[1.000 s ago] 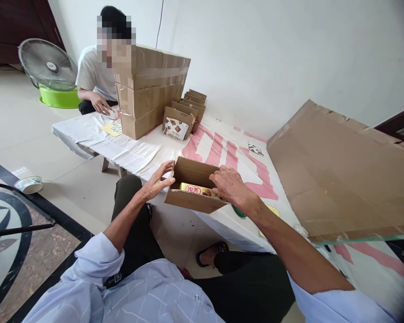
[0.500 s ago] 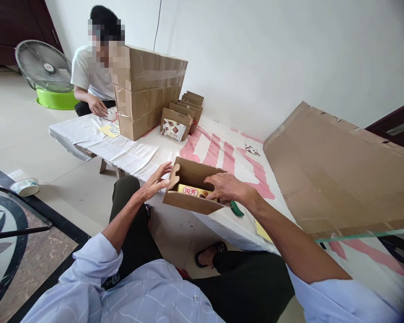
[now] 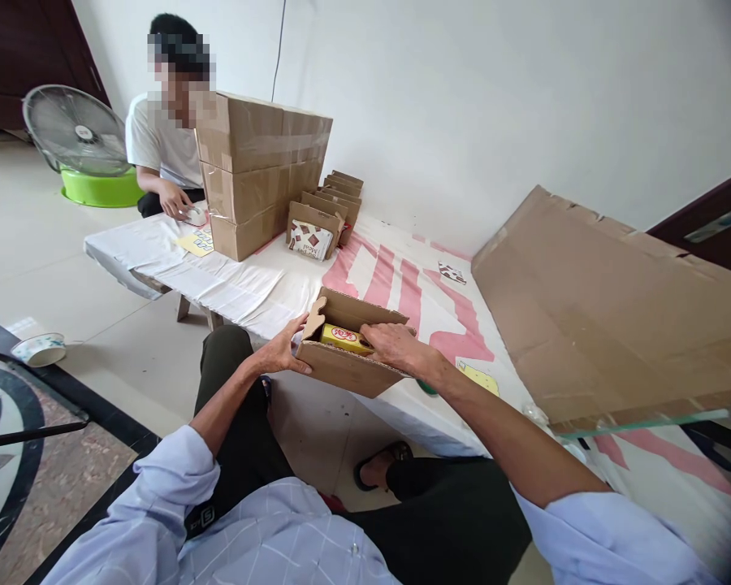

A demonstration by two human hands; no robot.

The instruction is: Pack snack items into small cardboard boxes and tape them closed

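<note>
An open-topped cardboard box [image 3: 352,370] sits on the cloth-covered table's near edge. My left hand [image 3: 282,348] grips the box's left end, its thumb on the near wall and its fingers round the end. Inside lies a yellow snack box [image 3: 343,338] with red lettering. My right hand [image 3: 395,344] reaches in over the right end, fingers curled on the right part of the snack box; the fingertips are partly hidden. A dark green object [image 3: 427,388] pokes out beneath my right wrist. Further right rests a yellow card [image 3: 478,377].
Stacked taped cartons [image 3: 256,175] stand at the back left, beside a row of open cardboard boxes [image 3: 317,207]. A large cardboard sheet [image 3: 609,317] leans on the right. A co-worker [image 3: 167,154] sits behind the cartons, near a fan [image 3: 76,130]. A bowl [image 3: 40,349] is on the floor.
My left hand has closed on the box's end. My right hand has moved slightly left and down onto the snack box, which now sits more tilted. The whole view has shifted slightly.
</note>
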